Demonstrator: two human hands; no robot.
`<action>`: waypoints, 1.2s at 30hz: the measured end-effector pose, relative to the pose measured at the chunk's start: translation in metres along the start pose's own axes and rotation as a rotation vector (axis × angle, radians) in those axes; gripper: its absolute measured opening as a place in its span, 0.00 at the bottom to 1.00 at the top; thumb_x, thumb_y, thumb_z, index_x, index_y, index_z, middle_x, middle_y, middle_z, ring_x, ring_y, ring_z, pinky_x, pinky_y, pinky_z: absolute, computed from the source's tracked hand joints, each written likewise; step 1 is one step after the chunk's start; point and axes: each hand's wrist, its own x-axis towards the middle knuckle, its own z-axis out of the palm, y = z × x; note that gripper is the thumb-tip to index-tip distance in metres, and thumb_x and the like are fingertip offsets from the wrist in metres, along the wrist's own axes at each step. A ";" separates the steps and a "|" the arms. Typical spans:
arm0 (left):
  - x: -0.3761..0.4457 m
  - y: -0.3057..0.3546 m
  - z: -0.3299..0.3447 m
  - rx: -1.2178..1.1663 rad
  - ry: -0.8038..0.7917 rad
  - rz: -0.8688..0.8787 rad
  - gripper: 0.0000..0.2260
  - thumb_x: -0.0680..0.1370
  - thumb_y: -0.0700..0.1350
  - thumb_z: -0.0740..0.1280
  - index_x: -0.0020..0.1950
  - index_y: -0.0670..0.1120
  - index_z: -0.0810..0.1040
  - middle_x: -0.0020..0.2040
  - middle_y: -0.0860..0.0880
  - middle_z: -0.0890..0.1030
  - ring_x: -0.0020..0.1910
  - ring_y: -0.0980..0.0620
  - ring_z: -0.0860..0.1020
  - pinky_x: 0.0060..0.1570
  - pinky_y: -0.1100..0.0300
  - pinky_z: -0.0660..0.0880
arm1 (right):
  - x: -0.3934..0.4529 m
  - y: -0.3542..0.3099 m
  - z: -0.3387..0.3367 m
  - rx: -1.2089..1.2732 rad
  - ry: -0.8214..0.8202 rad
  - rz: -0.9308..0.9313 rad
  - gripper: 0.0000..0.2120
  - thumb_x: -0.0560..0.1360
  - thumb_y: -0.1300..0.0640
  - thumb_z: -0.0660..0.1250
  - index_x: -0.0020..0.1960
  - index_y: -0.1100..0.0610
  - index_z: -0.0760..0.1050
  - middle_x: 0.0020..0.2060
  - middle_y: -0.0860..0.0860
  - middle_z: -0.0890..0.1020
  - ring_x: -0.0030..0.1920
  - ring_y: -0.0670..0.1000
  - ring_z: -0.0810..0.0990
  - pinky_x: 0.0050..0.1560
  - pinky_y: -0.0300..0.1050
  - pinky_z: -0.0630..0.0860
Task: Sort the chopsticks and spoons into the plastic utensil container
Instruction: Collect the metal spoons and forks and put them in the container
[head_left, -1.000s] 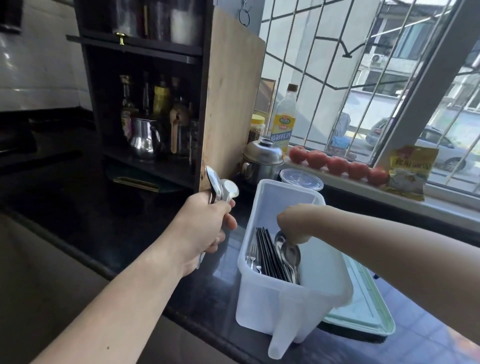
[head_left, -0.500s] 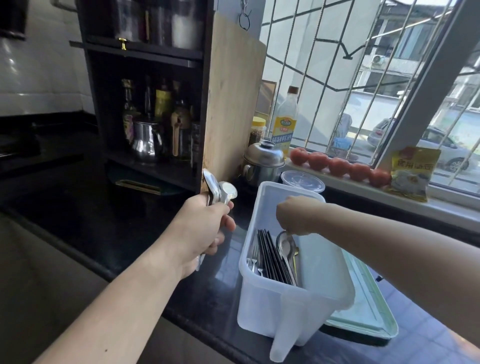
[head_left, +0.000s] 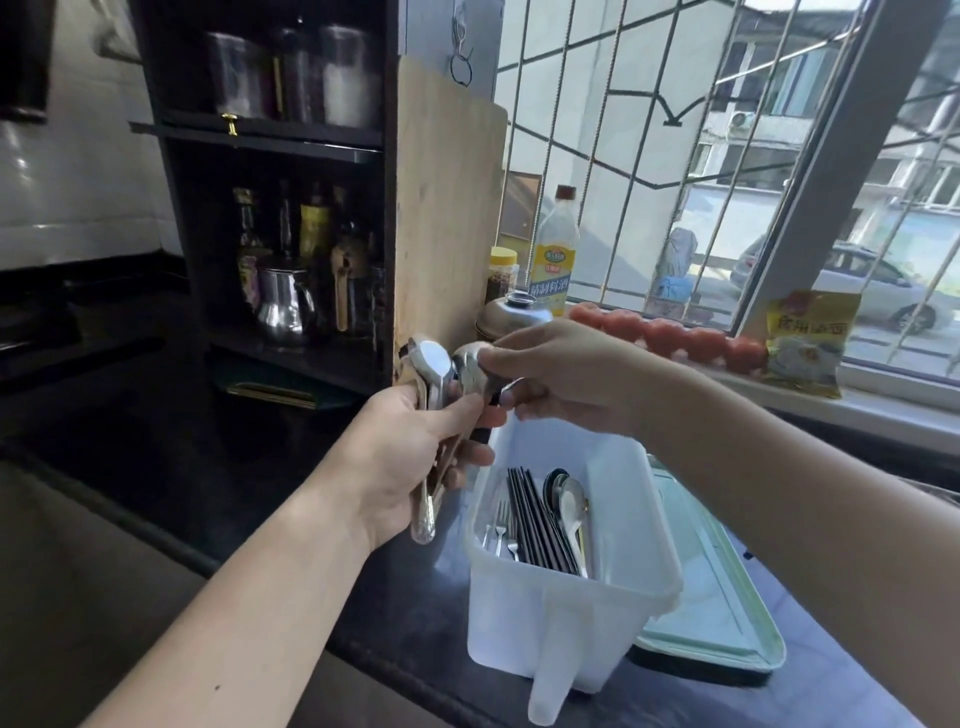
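1. the spoon (head_left: 470, 371) being taken is a polished steel one; its bowl points up and slightly left, and its handle runs down into the left hand's bundle, so its long axis is close to upright.
2. the right hand (head_left: 566, 376) is closed in a pinch on that spoon's bowl, thumb on the near face and fingers curled behind, and it sits just above the far rim of the container.
3. the left hand (head_left: 415, 447) is closed in a fist around the remaining spoons (head_left: 431, 364); their smooth oval bowls stick up above the knuckles and a patterned handle end pokes out below the palm.
4. the plastic utensil container (head_left: 561, 613) lies below and to the right of both hands, nearer the right one. it is a deep, milky translucent tub with a spout-like foot at its near corner, and its long side runs away from the viewer.
5. inside it the sorted pieces lie lengthwise along that long side: small forks (head_left: 500, 530) at the left, dark slim chopsticks (head_left: 535, 514) in the middle, shiny spoons in the tub (head_left: 569, 506) just to their right.
6. the move likely turns on tipping the near-upright spoon over to match that lengthwise row.
7. a pale green lid (head_left: 727, 623) lies flat beside the tub on the dark glossy counter (head_left: 208, 441).
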 end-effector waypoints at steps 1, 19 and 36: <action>-0.002 0.001 0.001 -0.006 -0.002 0.000 0.03 0.81 0.41 0.69 0.54 0.44 0.82 0.45 0.46 0.88 0.30 0.52 0.81 0.24 0.62 0.71 | 0.000 -0.001 0.002 0.064 0.021 0.005 0.08 0.80 0.57 0.69 0.53 0.62 0.81 0.40 0.55 0.83 0.34 0.47 0.79 0.34 0.38 0.77; 0.005 -0.006 -0.030 0.065 0.225 0.028 0.07 0.85 0.42 0.62 0.55 0.42 0.79 0.35 0.47 0.83 0.24 0.55 0.68 0.21 0.64 0.58 | 0.002 0.002 -0.038 -0.782 0.143 0.230 0.09 0.78 0.60 0.71 0.45 0.67 0.83 0.33 0.54 0.87 0.35 0.50 0.87 0.37 0.42 0.84; 0.000 -0.003 -0.006 0.012 -0.084 0.003 0.08 0.83 0.41 0.65 0.57 0.39 0.82 0.39 0.47 0.84 0.28 0.55 0.72 0.23 0.65 0.65 | -0.008 -0.007 -0.034 -0.054 -0.134 0.032 0.16 0.82 0.53 0.66 0.67 0.58 0.76 0.55 0.57 0.84 0.44 0.54 0.84 0.39 0.43 0.80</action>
